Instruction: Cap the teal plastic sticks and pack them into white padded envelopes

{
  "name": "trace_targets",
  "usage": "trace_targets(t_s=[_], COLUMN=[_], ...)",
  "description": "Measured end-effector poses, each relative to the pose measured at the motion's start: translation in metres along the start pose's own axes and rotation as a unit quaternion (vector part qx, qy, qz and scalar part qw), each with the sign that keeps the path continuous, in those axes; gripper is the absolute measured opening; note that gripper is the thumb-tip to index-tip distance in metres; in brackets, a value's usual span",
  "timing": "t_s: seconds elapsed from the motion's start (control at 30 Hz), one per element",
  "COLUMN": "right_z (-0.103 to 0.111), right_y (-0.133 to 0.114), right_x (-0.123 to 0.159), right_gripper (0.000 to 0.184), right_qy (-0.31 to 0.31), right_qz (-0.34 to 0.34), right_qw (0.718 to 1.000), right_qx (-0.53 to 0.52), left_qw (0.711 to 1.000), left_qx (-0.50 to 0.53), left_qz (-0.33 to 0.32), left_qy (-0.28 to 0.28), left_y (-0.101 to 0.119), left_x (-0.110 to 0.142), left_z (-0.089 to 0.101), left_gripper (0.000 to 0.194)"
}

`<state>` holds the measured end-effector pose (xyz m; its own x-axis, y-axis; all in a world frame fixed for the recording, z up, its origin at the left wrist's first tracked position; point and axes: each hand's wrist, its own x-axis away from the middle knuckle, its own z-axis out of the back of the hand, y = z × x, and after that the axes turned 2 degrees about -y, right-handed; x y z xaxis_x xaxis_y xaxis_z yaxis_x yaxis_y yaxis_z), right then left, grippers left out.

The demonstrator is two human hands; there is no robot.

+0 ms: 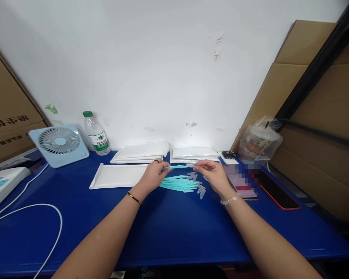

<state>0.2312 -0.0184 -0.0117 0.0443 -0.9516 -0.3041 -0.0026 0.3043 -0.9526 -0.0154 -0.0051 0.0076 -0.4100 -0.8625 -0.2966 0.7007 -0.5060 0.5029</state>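
Note:
My left hand pinches the handle of a turquoise eyebrow razor, held level above the table. At the razor's other end, my right hand grips a small clear blade cap between thumb and fingertips. The cap meets the blade end; how far it covers the blade is too small to tell. Below the hands lies a pile of turquoise eyebrow razors, all pointing roughly the same way. Several loose clear caps are scattered by their blade ends.
White padded packets lie behind and left of my hands, with more stacks by the wall. A blue fan, a water bottle and a white cable are left. Phones and a bagged cup stand right.

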Motion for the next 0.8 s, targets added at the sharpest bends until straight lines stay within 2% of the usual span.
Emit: trace_targets(t_s=[0.23,0.47,0.67,0.73,0.8], right_z=[-0.004,-0.011,-0.011,-0.006,0.002], right_y=[0.000,-0.001,0.002,0.005,0.009], right_x=[0.001,0.003,0.001,-0.002,-0.007], right_gripper=[0.025,0.024,0.022,0.023,0.020], right_qy=[0.011,-0.014,-0.035,-0.045,-0.039], right_qz=[0.001,0.000,-0.004,-0.001,0.027], right_qw=[1.000,1.000,0.999,0.998,0.989], right_qx=[-0.015,0.004,0.004,0.043,0.141], left_qw=[1.000,0.999,0.999,0.999,1.000], left_qx=[0.013,0.033,0.031,0.023,0.007], left_qz=[0.009,-0.004,-0.015,-0.009,0.005], left_qy=[-0.010,-0.013,-0.018,-0.021,-0.015], left_y=[0.000,0.002,0.007,0.005,-0.002], left_x=[0.001,0.000,-0.003,-0.006,-0.011], left_z=[0.000,-0.002,-0.012,-0.017,-0.023], left_gripper=[0.027,0.027,0.026,0.027,0.027])
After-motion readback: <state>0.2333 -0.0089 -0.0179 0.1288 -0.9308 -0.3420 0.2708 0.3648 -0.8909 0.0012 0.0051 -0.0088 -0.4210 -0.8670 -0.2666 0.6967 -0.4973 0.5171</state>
